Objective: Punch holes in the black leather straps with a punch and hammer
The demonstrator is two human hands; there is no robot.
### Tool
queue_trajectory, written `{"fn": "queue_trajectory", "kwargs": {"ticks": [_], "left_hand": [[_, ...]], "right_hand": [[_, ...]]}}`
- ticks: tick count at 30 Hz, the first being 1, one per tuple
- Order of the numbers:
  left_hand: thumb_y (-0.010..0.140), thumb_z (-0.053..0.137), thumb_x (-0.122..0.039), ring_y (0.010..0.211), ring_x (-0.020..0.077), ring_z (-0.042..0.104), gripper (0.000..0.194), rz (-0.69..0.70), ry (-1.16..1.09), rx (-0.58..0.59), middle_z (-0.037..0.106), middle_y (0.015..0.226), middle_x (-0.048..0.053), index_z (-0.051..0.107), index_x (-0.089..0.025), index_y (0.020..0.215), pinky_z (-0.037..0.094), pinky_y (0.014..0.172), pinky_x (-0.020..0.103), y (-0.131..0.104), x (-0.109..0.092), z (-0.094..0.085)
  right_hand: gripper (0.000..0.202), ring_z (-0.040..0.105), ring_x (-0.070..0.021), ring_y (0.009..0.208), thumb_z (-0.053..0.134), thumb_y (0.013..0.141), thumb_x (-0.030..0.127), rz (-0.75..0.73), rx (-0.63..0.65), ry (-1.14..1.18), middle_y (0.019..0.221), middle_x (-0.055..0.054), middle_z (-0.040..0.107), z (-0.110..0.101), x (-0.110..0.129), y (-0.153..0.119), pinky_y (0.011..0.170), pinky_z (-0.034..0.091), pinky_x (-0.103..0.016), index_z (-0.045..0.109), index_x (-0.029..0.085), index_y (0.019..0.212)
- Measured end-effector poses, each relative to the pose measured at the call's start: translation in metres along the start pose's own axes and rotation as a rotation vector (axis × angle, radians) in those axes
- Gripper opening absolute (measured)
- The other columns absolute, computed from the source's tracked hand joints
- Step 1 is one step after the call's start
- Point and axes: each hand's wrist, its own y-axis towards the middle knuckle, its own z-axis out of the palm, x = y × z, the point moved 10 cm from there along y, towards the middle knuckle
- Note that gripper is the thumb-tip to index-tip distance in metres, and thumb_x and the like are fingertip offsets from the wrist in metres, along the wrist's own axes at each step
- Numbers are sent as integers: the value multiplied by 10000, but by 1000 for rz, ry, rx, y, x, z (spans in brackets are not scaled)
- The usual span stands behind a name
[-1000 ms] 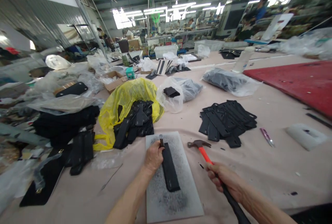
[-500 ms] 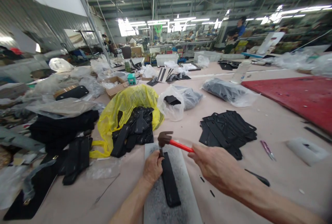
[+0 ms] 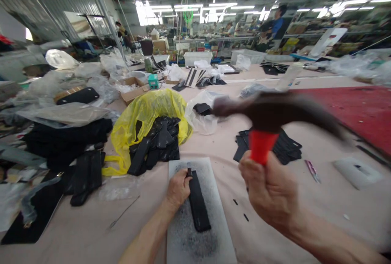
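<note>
A black strip (image 3: 199, 205) lies lengthwise on a speckled grey-white board (image 3: 214, 231). At its far end my left hand (image 3: 179, 188) is closed round a small metal punch (image 3: 189, 170), which stands upright on the strip's end. My right hand (image 3: 270, 186) grips the red handle of a claw hammer (image 3: 264, 146), raised to the right of the board and close to the camera. The hammer's dark head is blurred by motion. The punch's lower tip is hidden by my fingers.
Beyond the board, a yellow bag (image 3: 122, 137) spills black strips. A black pile (image 3: 285, 148) lies behind my right hand. Purple-handled snips (image 3: 312, 171) and a white block (image 3: 356, 172) are at the right. Black pieces (image 3: 87, 174) lie left. A person (image 3: 277, 23) stands far back.
My right hand has lifted the hammer from just above the punch, up and towards the camera. My left hand still holds the punch. The view has shifted slightly.
</note>
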Motion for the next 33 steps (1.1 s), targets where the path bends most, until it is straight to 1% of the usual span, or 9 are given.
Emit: {"fn": "queue_trajectory", "kwargs": {"ticks": [3,5,11,15,17,20,25,28,33], "left_hand": [[859,476,-114,804,210,665,136,11,9,4,678,813,50,581,-200,873,523,736,322,1,-2,-1],[861,473,-124,806,211,669,137,14,2,-6,684,825,52,585,-200,885,526,734,322,1,-3,-3],[862,479,-132,850,225,680,142,-2,-38,-11,697,841,59,596,-203,900,533,760,332,1,-2,-4],[869,483,-141,874,233,681,144,-35,-61,13,708,882,69,606,-198,918,534,779,347,0,2,-2],[871,486,-151,890,238,683,149,-46,-66,16,714,909,79,616,-193,930,535,794,355,1,5,-1],[873,488,-166,908,237,685,170,-52,-72,17,722,945,85,636,-193,951,537,814,355,1,8,0],[869,479,-188,924,226,683,213,-62,-95,10,731,971,75,658,-206,983,529,836,338,1,9,0],[861,496,-236,863,219,683,194,-148,-164,-5,735,915,65,666,-198,947,526,790,324,5,16,-3],[837,544,-358,771,215,662,228,-372,-227,-278,725,818,60,663,-168,879,503,729,313,14,37,-45]], "right_hand": [[307,360,-121,399,331,997,356,-106,322,-77,511,29,475,38,-2,-14,469,134,-298,476,220,763],[297,389,-129,426,348,987,383,-7,447,-83,539,18,513,53,-26,-26,486,144,-299,496,217,790],[428,492,-160,533,249,959,489,479,531,154,574,-5,536,105,-134,-111,512,314,-264,460,219,702],[430,580,-211,629,246,968,416,560,561,6,694,-68,619,142,-170,-167,588,415,-311,571,182,812],[357,617,-278,850,333,945,350,481,469,-100,971,-153,661,143,-155,-164,739,454,-394,601,140,1050],[430,480,-337,1209,448,910,302,258,333,-99,1358,-179,515,144,-88,-137,981,378,-491,510,145,1305],[583,333,-328,1367,557,865,333,53,408,64,1498,-80,417,187,12,-128,1124,229,-540,430,239,1426],[622,215,-334,1436,538,862,276,44,418,59,1561,-65,326,206,27,-142,1161,148,-541,393,217,1464],[622,216,-323,1441,535,853,244,59,426,75,1569,-39,315,210,22,-149,1173,130,-530,405,235,1461]]}}
